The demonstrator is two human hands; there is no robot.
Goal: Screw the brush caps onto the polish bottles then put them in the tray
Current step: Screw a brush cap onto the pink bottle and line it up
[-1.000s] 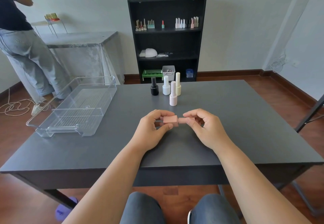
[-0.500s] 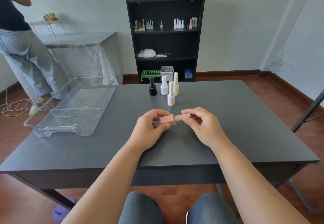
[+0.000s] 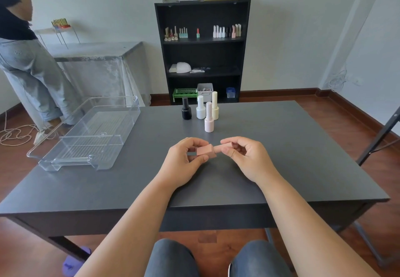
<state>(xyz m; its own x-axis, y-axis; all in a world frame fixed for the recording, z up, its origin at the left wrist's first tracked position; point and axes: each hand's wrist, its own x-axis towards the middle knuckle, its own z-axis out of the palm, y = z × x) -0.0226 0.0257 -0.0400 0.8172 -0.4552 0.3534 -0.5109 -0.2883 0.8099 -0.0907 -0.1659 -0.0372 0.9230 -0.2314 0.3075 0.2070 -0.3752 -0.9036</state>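
A square pink polish bottle (image 3: 205, 150) lies sideways above the table centre, pinched in my left hand (image 3: 184, 161). Its pink brush cap (image 3: 223, 147) meets the bottle's neck, and my right hand (image 3: 244, 157) grips that cap with fingertips. Further back stand a ribbed pink bottle (image 3: 209, 118), a black bottle (image 3: 186, 109), a white bottle (image 3: 200, 108) and a cream ribbed bottle (image 3: 215, 107), all upright with caps on. The clear plastic tray (image 3: 65, 155) sits at the table's left, with nothing in it.
The dark grey table (image 3: 281, 146) ends close to my knees. A black shelf (image 3: 203, 55) with more bottles stands behind it. A person in jeans (image 3: 32, 71) stands at the far left beside a covered side table. A black stand leg (image 3: 378, 138) slants at the right.
My right fingers have shifted around the cap while the left hand keeps the bottle steady. The bottle stays in the same place over the table.
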